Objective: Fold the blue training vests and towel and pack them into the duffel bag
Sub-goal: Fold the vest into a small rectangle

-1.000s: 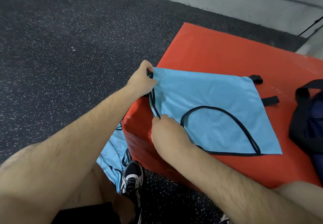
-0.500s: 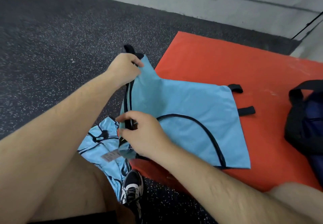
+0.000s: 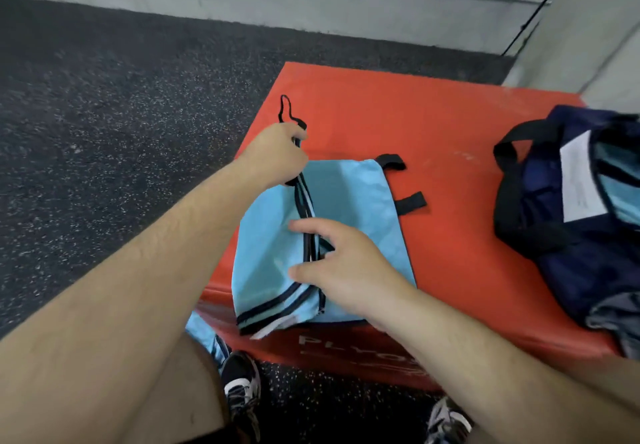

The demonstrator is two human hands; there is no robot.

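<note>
We stand on dark speckled floor (image 3: 121, 114) facing a red box (image 3: 450, 125). The navy duffel bag (image 3: 588, 253) sits at the right edge of the box top, its mouth open, with light blue cloth (image 3: 620, 201) and a white sheet (image 3: 578, 180) showing inside. A blue vest (image 3: 363, 208), folded lengthwise, lies at the front left corner of the box, its near end hanging just over the front edge. Another blue vest (image 3: 204, 333) lies on the floor against the box front, partly hidden by our left leg.

Our left hand (image 3: 277, 153) has its fingers curled tight round the vest's black-trimmed edge, holding it raised above the left edge. Our right hand (image 3: 349, 267) rests on the vest with its fingers spread and fairly straight, the trim running under the palm. A thin black loop (image 3: 285, 108) sticks up from the left fist. Two black tabs (image 3: 412, 201) poke out at the vest's far end.
</note>
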